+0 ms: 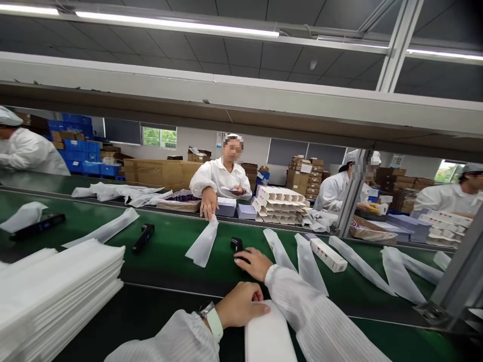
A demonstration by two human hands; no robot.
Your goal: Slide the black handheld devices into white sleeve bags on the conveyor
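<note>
My right hand (256,264) reaches over the green conveyor belt, its fingers closed round the lower part of a small black handheld device (236,244). Only the device's head shows beyond my fingers. Closer in, my left hand (241,304), with a watch at the wrist, is curled at the far end of a narrow stack of white sleeves (269,337). Its thumb presses on the top; the other fingertips are partly hidden. Across the belt, a co-worker's hand (209,203) touches the end of a translucent sleeve (204,244).
A tall pile of white sheets (60,296) stands at left. More black devices (143,237), loose translucent sleeves (311,264) and a white box (328,254) lie on the belt (169,261). A metal post (458,266) rises at right; a shelf (226,95) crosses overhead.
</note>
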